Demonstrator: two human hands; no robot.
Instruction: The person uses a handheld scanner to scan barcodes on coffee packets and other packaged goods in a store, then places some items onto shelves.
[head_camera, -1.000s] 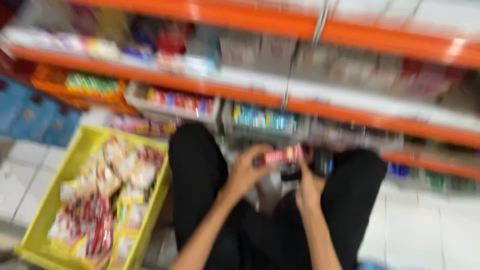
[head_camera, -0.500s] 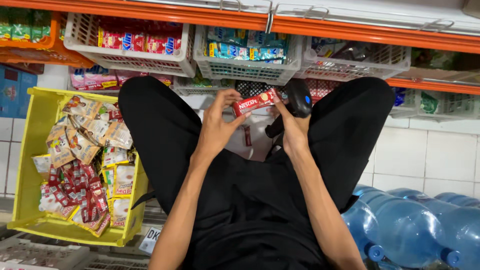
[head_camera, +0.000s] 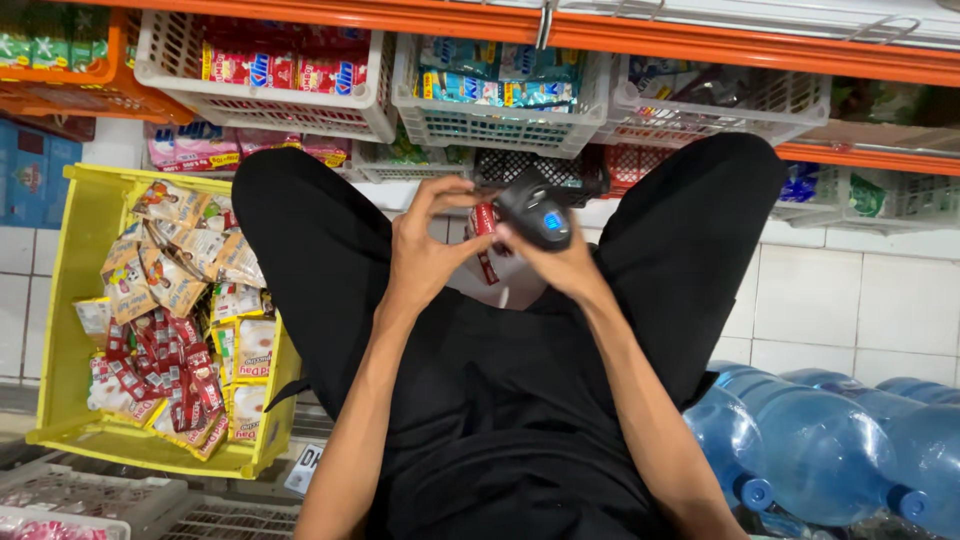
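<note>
left hand: my left hand (head_camera: 425, 250) is curled round the red sachet (head_camera: 484, 222), thumb and fingers pinching it, so closed on it

right hand: my right hand (head_camera: 560, 258) is wrapped tight round the black scanner (head_camera: 535, 214), full grip

where the sachet is: between my knees, dead centre, touching both hands

key relation: sachet sits at 9 o'clock of the scanner, basically right against it; long axis runs roughly 12 to 6, bit tilted

nearer hand: left, it's already got it

arm pose: both forearms come up from 6 o'clock and meet in the middle, wrists bent in

nearby: yellow crate (head_camera: 70, 300) of snack packets at 9 o'clock, water jugs (head_camera: 820, 450) at 4 o'clock
</note>
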